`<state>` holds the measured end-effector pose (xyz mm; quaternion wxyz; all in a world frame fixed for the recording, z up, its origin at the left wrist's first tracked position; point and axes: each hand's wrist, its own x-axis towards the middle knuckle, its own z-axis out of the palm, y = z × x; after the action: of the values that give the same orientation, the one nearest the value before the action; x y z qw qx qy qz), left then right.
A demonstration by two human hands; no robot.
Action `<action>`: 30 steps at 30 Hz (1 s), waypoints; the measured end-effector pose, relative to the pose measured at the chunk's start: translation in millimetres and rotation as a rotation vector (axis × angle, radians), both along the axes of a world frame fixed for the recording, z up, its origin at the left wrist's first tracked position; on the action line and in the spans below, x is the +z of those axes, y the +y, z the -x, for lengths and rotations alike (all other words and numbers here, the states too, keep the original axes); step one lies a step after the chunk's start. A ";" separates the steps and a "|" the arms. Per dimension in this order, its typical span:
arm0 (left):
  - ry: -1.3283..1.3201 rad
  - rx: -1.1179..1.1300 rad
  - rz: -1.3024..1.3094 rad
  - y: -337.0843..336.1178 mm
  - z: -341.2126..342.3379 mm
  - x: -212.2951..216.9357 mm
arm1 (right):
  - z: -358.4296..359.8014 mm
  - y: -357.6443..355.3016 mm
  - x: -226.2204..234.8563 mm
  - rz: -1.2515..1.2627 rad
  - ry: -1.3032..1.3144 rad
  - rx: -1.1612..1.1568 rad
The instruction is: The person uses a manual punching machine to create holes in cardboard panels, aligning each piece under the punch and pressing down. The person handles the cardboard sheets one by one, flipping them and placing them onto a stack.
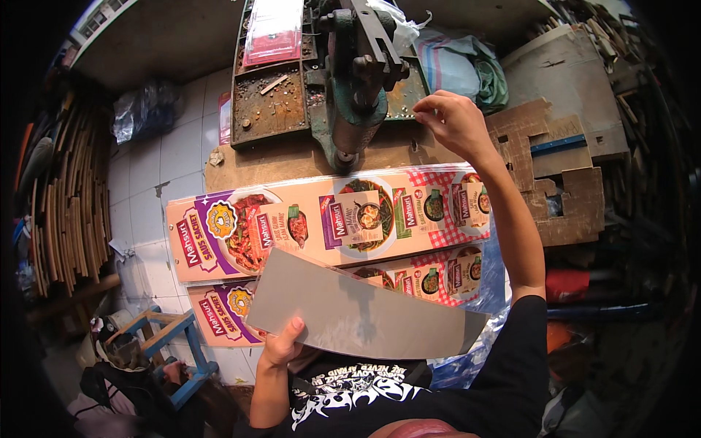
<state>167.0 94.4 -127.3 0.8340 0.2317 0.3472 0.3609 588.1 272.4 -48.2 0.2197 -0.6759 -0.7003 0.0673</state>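
My left hand (283, 344) grips a long stiff sheet (358, 310) near its left end, thumb on top. The sheet's plain grey face is up, and it slants over the printed food panels. My right hand (456, 124) is raised beside the right tray (410, 95) of a green hand press (354, 109). Its thumb and fingertips are pinched together; anything between them is too small to make out. Below the press lies a stack of long printed panels (314, 255) with dishes and sauce packets. Another printed panel (215, 319) lies nearer me, partly under the grey sheet.
The press stands on a wooden board (248, 171), with a left tray (274, 102) of scattered small metal bits. Wood strips (69, 197) are stacked at the left. A blue stool frame (175, 343) stands lower left. Cut hardboard (569, 212) and sacks (456, 69) lie right.
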 end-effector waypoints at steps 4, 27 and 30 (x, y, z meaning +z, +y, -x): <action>0.045 -0.003 0.001 -2.1 1.9 -2.6 | -2.3 30.7 -11.5 0.053 -0.149 0.083; 0.033 -0.047 0.004 1.5 0.6 -0.1 | 6.7 53.9 4.3 0.200 -0.120 0.330; 0.029 -0.049 -0.001 1.2 -0.2 1.7 | 15.0 54.7 10.6 0.268 -0.198 0.316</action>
<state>167.2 95.6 -125.7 0.8373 0.2458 0.3531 0.3372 573.1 327.2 -37.6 0.0449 -0.5843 -0.8004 0.1265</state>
